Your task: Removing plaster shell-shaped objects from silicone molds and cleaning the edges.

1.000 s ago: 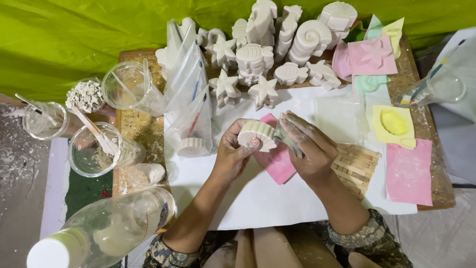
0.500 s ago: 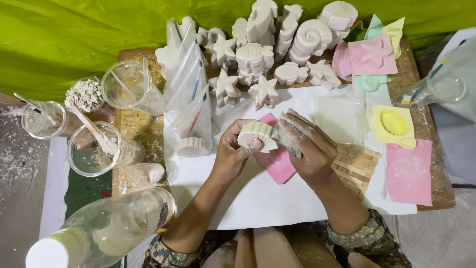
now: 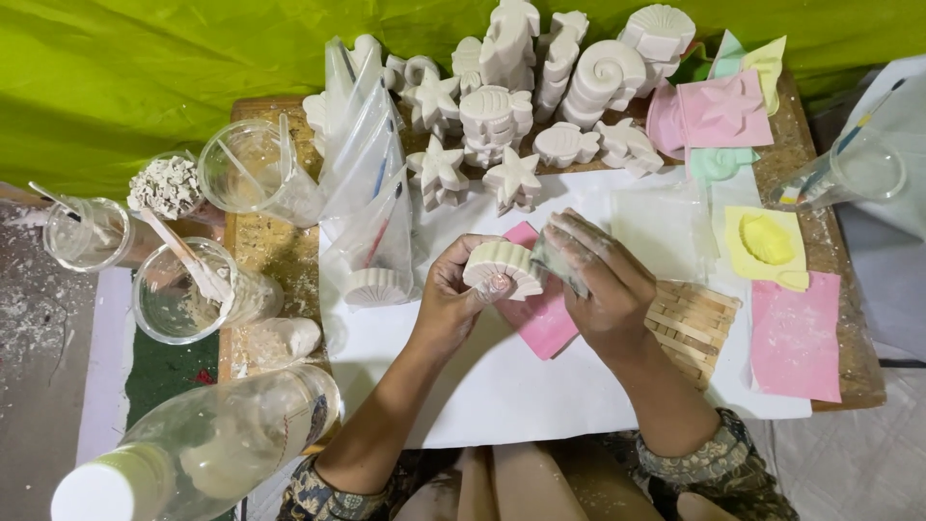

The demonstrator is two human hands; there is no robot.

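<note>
Nearest the camera, a bottle (image 3: 183, 453) lay at the table (image 3: 260, 246) edge. Above the white sheet (image 3: 502, 386), the left hand (image 3: 453, 299) clamped a plaster shell (image 3: 502, 265) while the right hand (image 3: 598, 280) pinched something grey against its rim; the cast looked stiff, light and brittle, best held by its thick base. Beyond stood more casts (image 3: 497, 116).

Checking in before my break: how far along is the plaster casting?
Done: many white plaster sea-shape casts stand at the table's back. In hand: left hand holds a white scallop-shell cast; right hand works its edge. Left: the yellow mould looks filled.
</note>
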